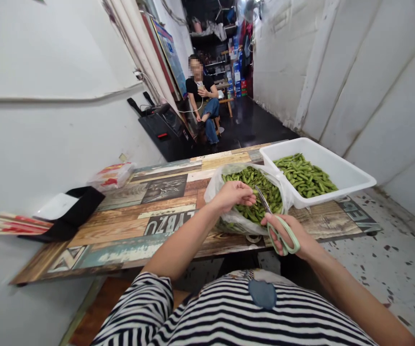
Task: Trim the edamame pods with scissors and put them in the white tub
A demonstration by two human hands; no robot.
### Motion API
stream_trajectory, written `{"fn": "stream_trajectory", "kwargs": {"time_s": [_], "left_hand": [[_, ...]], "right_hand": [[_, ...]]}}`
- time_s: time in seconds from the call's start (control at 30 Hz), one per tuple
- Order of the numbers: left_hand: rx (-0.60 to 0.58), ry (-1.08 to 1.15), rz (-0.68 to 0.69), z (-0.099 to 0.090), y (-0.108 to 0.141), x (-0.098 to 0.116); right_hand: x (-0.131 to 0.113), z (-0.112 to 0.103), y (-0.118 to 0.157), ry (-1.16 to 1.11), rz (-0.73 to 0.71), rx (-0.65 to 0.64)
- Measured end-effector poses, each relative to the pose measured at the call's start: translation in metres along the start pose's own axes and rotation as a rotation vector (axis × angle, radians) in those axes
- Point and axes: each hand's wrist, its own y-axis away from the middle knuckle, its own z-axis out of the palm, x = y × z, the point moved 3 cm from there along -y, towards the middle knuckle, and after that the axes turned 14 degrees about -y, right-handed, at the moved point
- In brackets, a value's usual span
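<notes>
My right hand [292, 235] grips a pair of scissors [289, 235] with pale green handles. Their metal blades point up and away, close to the fingertips of my left hand [235, 194]. The left fingers are pinched together over an open clear plastic bag [213, 188]; whatever is between them is too small to make out. Green soybean pods [252, 211] fill the bag, which stands on the table. Just right of it, a white plastic tub [351, 177] holds more green pods [306, 175], heaped toward its left side.
The wood-patterned table [171, 202] abuts the wall on the left. On it are a black holder [81, 211] with chopsticks [16, 223] and a plastic packet [114, 175]. Beyond, a seated person [202, 96] holds a phone beside a black machine [164, 127].
</notes>
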Motion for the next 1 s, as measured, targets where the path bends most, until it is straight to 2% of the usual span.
{"fn": "stream_trajectory", "kwargs": {"time_s": [0.13, 0.2, 0.27, 0.37, 0.43, 0.5, 0.57, 0.67, 0.73, 0.87, 1.0], "left_hand": [[0.097, 0.136, 0.047, -0.021, -0.007, 0.008], [0.119, 0.063, 0.058, -0.028, -0.009, 0.009], [0.091, -0.18, 0.08, -0.031, -0.008, 0.008], [-0.012, -0.737, 0.173, -0.03, -0.002, 0.005], [-0.035, -1.038, 0.23, -0.028, 0.002, 0.004], [-0.049, -1.204, 0.252, -0.027, 0.003, 0.005], [-0.053, -1.279, 0.274, -0.026, 0.0, 0.008], [0.019, -1.248, 0.297, -0.025, -0.008, 0.013], [0.034, -1.086, 0.309, -0.024, -0.012, 0.014], [-0.046, -0.753, 0.268, -0.018, -0.01, 0.012], [-0.126, -0.668, 0.232, -0.009, -0.004, 0.012]], "right_hand": [[0.002, -0.006, 0.002, -0.071, -0.016, -0.072], [0.005, -0.01, 0.003, -0.1, -0.012, -0.089], [0.007, -0.013, 0.005, -0.112, -0.012, -0.09], [0.005, -0.015, 0.008, -0.105, -0.036, -0.084], [0.003, -0.014, 0.01, -0.093, -0.045, -0.088], [0.002, -0.013, 0.011, -0.084, -0.041, -0.092], [0.003, -0.013, 0.011, -0.08, -0.029, -0.091], [0.006, -0.012, 0.01, -0.043, -0.017, -0.087], [0.007, -0.012, 0.011, 0.005, -0.02, -0.099], [0.004, -0.009, 0.014, 0.068, -0.064, -0.169], [-0.002, -0.008, 0.014, 0.18, -0.113, -0.143]]}}
